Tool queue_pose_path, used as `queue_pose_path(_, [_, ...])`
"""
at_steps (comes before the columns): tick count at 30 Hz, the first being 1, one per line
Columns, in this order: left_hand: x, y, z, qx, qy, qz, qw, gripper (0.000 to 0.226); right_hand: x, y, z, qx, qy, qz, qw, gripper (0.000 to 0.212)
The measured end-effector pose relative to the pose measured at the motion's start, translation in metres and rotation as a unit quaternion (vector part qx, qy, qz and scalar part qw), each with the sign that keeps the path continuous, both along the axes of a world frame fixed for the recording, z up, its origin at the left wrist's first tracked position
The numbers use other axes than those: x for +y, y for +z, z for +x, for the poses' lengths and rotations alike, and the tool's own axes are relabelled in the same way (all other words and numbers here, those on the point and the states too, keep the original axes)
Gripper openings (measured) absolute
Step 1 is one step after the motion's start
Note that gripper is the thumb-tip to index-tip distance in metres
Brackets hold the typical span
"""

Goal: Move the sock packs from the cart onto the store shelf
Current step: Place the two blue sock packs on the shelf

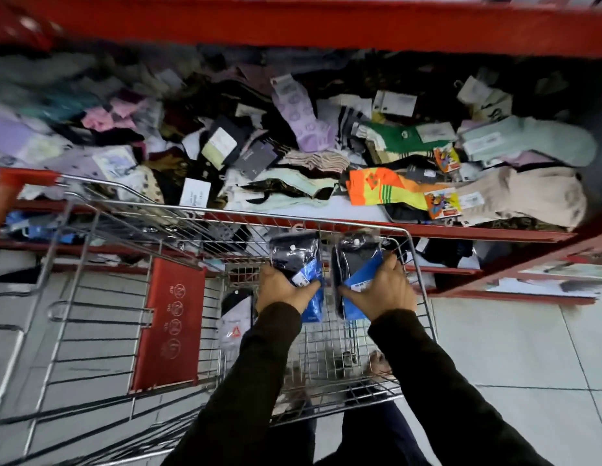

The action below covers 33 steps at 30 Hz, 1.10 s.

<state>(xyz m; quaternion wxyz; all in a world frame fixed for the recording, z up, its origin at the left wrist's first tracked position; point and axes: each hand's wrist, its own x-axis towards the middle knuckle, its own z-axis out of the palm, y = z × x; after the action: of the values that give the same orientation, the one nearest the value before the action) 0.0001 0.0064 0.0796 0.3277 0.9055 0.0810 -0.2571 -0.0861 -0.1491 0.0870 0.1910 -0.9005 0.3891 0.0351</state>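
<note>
We see left hand (282,288) gripping one sock pack (298,262), right hand (380,290) gripping second sock pack (358,264). Both packs held above cart (293,223), near its far rim. Shelf (410,228) beyond rim, heaped with loose socks (306,122).

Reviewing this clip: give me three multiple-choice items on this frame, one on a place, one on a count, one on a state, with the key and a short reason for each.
1. Where are the two dark sock packs with blue card labels?
A. On the shelf
B. Above the wire cart basket
C. On the floor

2. How many packs does each hand hold?
A. None
B. One
C. Three

3. How is the red metal shelf's sock pile?
A. Jumbled
B. Neatly stacked
C. Boxed

Key:
1 B: the packs are held over the wire cart basket.
2 B: left hand and right hand each grip one.
3 A: loose socks overlap across the shelf.
</note>
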Motion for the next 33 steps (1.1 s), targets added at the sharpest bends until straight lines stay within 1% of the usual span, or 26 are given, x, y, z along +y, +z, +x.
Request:
queue_pose_path(4, [0.001, 0.051, 0.013, -0.078, -0.019, -0.030, 0.996, 0.119, -0.003, 0.052, 0.008, -0.077, 0.007, -0.019, 0.997, 0.106])
queue_pose_path(8, [0.000, 0.100, 0.026, -0.153, -0.023, -0.041, 0.987, 0.127, -0.010, 0.101, 0.018, -0.157, 0.014, -0.030, 0.987, 0.115])
queue_pose_path(10, [-0.003, 0.124, 0.033, -0.186, -0.020, -0.045, 0.981, 0.129, -0.013, 0.123, 0.024, -0.191, 0.012, -0.043, 0.981, 0.114])
queue_pose_path(14, [-0.009, 0.166, 0.044, -0.244, -0.029, -0.067, 0.967, 0.127, -0.023, 0.167, 0.032, -0.267, 0.012, -0.056, 0.962, 0.107])
queue_pose_path(17, [-0.018, 0.196, 0.050, -0.290, -0.028, -0.089, 0.952, 0.124, -0.034, 0.196, 0.036, -0.320, 0.014, -0.063, 0.945, 0.106])
queue_pose_path(21, [-0.037, 0.245, 0.061, -0.381, -0.033, -0.120, 0.916, 0.118, -0.051, 0.240, 0.046, -0.392, 0.017, -0.077, 0.917, 0.108])
queue_pose_path(25, [-0.064, 0.290, 0.081, -0.441, -0.038, -0.167, 0.881, 0.109, -0.071, 0.282, 0.066, -0.448, 0.014, -0.112, 0.887, 0.107])
queue_pose_path(29, [-0.094, 0.321, 0.108, -0.484, -0.044, -0.222, 0.846, 0.105, -0.092, 0.310, 0.096, -0.491, -0.003, -0.119, 0.863, 0.106])
queue_pose_path(31, [-0.108, 0.330, 0.122, -0.491, -0.044, -0.248, 0.834, 0.105, -0.102, 0.318, 0.113, -0.513, -0.011, -0.123, 0.850, 0.105])
queue_pose_path(33, [-0.122, 0.335, 0.135, -0.490, -0.042, -0.269, 0.828, 0.104, -0.110, 0.322, 0.129, -0.518, -0.021, -0.124, 0.846, 0.106])
